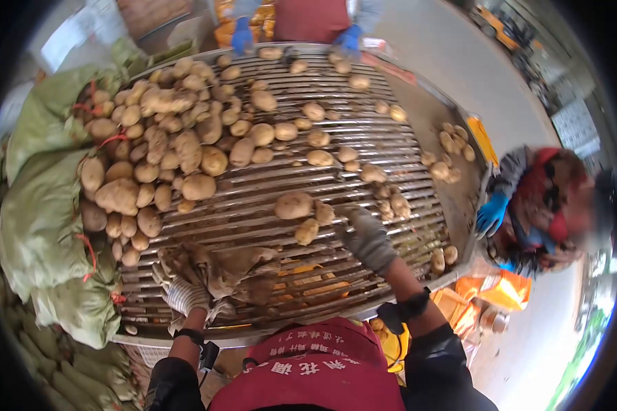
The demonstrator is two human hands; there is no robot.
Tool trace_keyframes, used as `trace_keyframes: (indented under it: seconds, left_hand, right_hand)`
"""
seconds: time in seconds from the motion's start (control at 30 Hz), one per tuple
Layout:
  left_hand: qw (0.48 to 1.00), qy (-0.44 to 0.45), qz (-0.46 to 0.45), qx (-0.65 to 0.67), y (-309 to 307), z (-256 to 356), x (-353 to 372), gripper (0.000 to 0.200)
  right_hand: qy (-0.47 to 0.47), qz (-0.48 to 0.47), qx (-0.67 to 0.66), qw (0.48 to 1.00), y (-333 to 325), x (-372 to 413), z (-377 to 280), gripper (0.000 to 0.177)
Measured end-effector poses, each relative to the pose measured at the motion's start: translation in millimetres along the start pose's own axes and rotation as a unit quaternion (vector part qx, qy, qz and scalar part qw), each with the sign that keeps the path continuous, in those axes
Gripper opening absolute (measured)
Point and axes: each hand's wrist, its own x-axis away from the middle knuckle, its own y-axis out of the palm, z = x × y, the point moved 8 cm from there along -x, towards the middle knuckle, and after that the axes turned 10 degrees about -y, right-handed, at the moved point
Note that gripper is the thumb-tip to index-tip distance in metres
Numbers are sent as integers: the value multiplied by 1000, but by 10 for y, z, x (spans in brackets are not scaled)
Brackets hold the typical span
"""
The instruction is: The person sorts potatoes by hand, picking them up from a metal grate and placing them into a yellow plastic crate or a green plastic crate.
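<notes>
A sorting table of metal bars [253,198] carries a big heap of potatoes [158,137] on its left half and scattered ones to the right. My left hand [185,291], in a striped work glove, grips a crumpled brown sack [236,270] lying on the near bars. In a grey glove, my right hand [367,236] reaches out flat over the bars, fingers apart, holding nothing. A large potato [293,204] and a smaller one [307,231] lie just left of it.
Green mesh sacks [44,205] hang along the table's left edge. A person in blue gloves [490,214] stands at the right side. Another person's blue-gloved hands [242,34] rest at the far rim. Orange crates [490,291] sit below right.
</notes>
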Motion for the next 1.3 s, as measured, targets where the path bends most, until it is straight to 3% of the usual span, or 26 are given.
trace_keyframes:
  seconds: [0.03, 0.07, 0.1, 0.2, 0.23, 0.3, 0.33, 0.4, 0.47, 0.5, 0.53, 0.6, 0.67, 0.7, 0.73, 0.77, 0.83, 0.9, 1.0, 1.13, 1.17, 1.2, 1.27, 1.3]
  left_hand:
    - [1000, -13, -18, -3, -55, 31, -12, 67]
    - [999, -25, -36, -6, -114, 73, -22, 67]
    - [998, -31, -49, -27, -103, 70, -10, 67]
    - [997, -33, -61, -35, -164, 113, -12, 68]
    - [987, -62, -131, -64, -176, 144, -14, 67]
    - [992, -51, -100, -59, -174, 115, -6, 66]
    - [996, -34, -65, -49, -241, 186, -21, 65]
    - [994, -41, -79, -55, -309, 242, -53, 65]
    - [992, -57, -99, -56, -300, 227, -22, 65]
    - [995, -47, -80, -27, -327, 239, -17, 66]
    - [997, -33, -44, -57, -244, 191, 1, 65]
    - [987, -80, -134, -34, 33, 9, -13, 64]
    - [997, 18, 64, -36, -216, 155, 10, 66]
    - [999, -28, -13, -24, -154, 125, 0, 66]
    - [993, -73, -91, -17, -218, 161, 2, 66]
    - [983, -79, -143, -77, -348, 281, 7, 64]
    - [986, -34, -145, -74, -243, 389, 8, 64]
    - [988, 14, -139, -70, -158, 357, 79, 64]
    - [987, 85, -122, -55, -32, 335, 93, 64]
    - [979, 170, -110, -32, 225, 276, 107, 64]
    - [975, 192, -111, -27, 356, 220, 76, 64]
    - [970, 215, -113, -22, 478, 179, 70, 64]
    - [961, 251, -112, -13, 885, -541, -229, 64]
    - [958, 263, -109, -9, 866, 58, -88, 64]
  right_hand:
    - [-56, -22, -22, 998, 244, -219, -92, 46]
    - [-96, -45, 46, 993, 415, -414, -253, 50]
    - [-69, -109, 126, 984, 641, -574, -268, 55]
    - [-42, -161, 217, 962, 1048, -959, -206, 62]
    - [-50, -166, 216, 961, 1080, -1060, -206, 62]
    - [-40, -241, 142, 959, 1162, -1083, -133, 68]
    - [-41, -241, 145, 959, 1104, -1061, -95, 68]
    - [-14, -183, 3, 983, 944, -1063, -42, 73]
    - [28, -190, -20, 981, 658, -927, -149, 78]
    - [49, -149, -267, 951, 594, -770, -182, 80]
    - [59, -89, -497, 861, 500, -620, -210, 82]
    - [91, -109, -773, 618, 490, -173, -320, 77]
    - [136, -24, -858, 494, 506, 161, -319, 83]
    - [111, -10, -882, 459, 448, 280, -374, 83]
    - [185, 104, -829, 518, 500, 534, -166, 79]
    - [170, 102, -845, 497, 529, 718, -163, 77]
    - [155, 125, -858, 474, 509, 1071, -153, 75]
    - [143, 154, -905, 369, 437, 1355, -238, 71]
    - [126, 245, -890, 365, 376, 1701, -258, 68]
    - [109, 292, -876, 368, 317, 2254, -396, 64]
    - [124, 322, -849, 401, 287, 2477, -446, 58]
    - [127, 346, -839, 400, 356, 2735, -459, 58]
    - [212, 433, -807, 341, 702, 3363, -422, 53]
    - [267, 470, -752, 377, 685, 3736, -533, 45]
